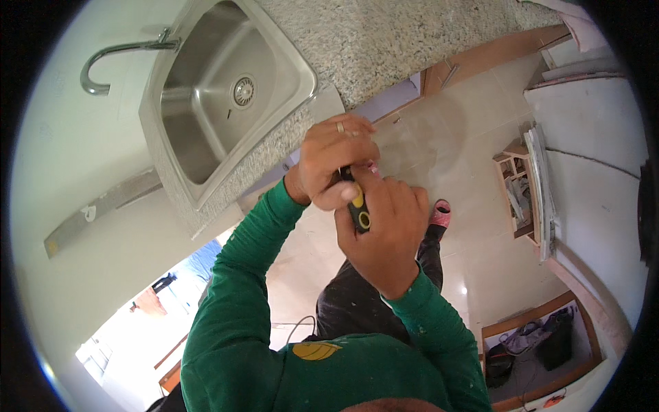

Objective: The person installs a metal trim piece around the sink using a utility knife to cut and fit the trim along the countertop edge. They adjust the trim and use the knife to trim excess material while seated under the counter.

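Note:
In front of my chest, beside the counter edge, my two hands meet around a black-and-yellow tool handle. My right hand is closed on it, with the ringed butt end showing between thumb and fingers. Curled over the far end is my left hand, its thumb lying against the handle and a ring on one finger. What sticks out of the handle's far end is hidden by the left hand, so the exact kind of tool cannot be made out.
A steel sink with a curved tap is set in the speckled stone counter at the upper left. Below is a tiled floor. To the right stand a wooden organizer and a cubby holding dark bags.

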Demonstrator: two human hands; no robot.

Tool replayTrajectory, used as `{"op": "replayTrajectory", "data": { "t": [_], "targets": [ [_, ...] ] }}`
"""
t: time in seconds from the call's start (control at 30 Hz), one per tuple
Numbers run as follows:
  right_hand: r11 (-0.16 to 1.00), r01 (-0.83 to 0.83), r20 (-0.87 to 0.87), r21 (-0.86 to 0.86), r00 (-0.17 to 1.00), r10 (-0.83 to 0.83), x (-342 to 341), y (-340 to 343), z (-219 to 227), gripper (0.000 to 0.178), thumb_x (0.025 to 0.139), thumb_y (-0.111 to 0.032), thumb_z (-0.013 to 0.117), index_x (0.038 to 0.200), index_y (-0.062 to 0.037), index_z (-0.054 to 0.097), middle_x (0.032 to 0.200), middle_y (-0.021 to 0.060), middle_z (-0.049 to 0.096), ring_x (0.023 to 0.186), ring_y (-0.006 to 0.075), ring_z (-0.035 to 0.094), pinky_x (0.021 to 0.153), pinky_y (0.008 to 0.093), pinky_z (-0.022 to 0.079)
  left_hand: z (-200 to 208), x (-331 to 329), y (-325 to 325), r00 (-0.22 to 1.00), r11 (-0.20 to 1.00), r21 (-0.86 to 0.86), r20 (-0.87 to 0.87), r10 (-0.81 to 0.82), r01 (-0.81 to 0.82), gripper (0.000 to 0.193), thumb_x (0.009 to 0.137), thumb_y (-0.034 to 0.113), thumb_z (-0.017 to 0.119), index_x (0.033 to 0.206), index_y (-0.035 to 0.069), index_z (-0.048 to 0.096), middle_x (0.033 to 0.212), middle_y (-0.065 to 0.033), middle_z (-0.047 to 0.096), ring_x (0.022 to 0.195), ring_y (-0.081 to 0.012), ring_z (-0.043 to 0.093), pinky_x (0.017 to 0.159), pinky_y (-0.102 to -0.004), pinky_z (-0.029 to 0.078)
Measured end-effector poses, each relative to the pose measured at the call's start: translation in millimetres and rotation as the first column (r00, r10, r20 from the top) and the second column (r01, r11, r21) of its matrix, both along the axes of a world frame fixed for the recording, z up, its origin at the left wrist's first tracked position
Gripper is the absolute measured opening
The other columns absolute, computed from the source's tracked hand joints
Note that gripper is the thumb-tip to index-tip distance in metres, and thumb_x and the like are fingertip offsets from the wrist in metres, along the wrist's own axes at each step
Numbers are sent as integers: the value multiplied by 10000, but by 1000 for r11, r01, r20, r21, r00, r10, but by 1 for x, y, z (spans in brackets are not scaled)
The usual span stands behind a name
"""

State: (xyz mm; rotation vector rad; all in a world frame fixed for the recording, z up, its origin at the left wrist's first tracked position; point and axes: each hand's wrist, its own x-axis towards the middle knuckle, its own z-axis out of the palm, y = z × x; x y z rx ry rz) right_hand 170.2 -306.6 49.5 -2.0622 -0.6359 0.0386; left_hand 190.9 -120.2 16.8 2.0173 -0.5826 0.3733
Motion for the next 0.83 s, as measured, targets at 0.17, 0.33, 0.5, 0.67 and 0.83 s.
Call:
{"op": "replayTrajectory", "data": {
  "t": [0.17,0.33,0.5,0.67,0.83],
  "targets": [
    [989,19,-83,147,997,-7,-31,-8,-13,509,864,-161,778,1343,-33,665,977,117,659,904,308,632,800,464,432,6,-45,-8,949,935,162,93,302,-314,301,996,258,595,995,-21,709,1132,-247,695,1096,-383,673,1085,-516,496],
    [970,-34,-180,241,980,79,-23,-18,-17,404,948,-144,751,1317,-2,669,1161,200,746,975,384,723,867,451,545,6,-123,45,479,418,257,262,838,-872,164,900,47,705,1064,42,697,1165,-187,706,1103,-382,665,1003,-477,480],
    [930,-249,-322,269,887,330,2,-25,5,365,940,-124,755,1284,-24,686,1074,200,769,938,378,757,826,410,586,-14,-196,150,139,13,446,250,958,-895,175,996,234,680,1031,65,711,1105,-147,711,1074,-371,646,1007,-516,434],
    [928,-341,-251,150,895,370,18,-4,3,350,933,-164,761,1255,-50,685,974,181,773,854,368,773,770,406,598,-28,-192,149,54,-82,512,247,968,-855,275,1016,334,653,1000,76,746,1110,-119,726,1101,-342,644,1085,-535,379],
    [950,-297,-228,100,922,312,3,4,1,392,922,-216,779,1277,-87,675,990,194,781,904,376,785,778,455,600,-28,-191,148,-3,-103,565,177,984,-819,346,1018,414,648,1009,89,766,1131,-103,734,1165,-320,644,1155,-515,350]
  ]
}}
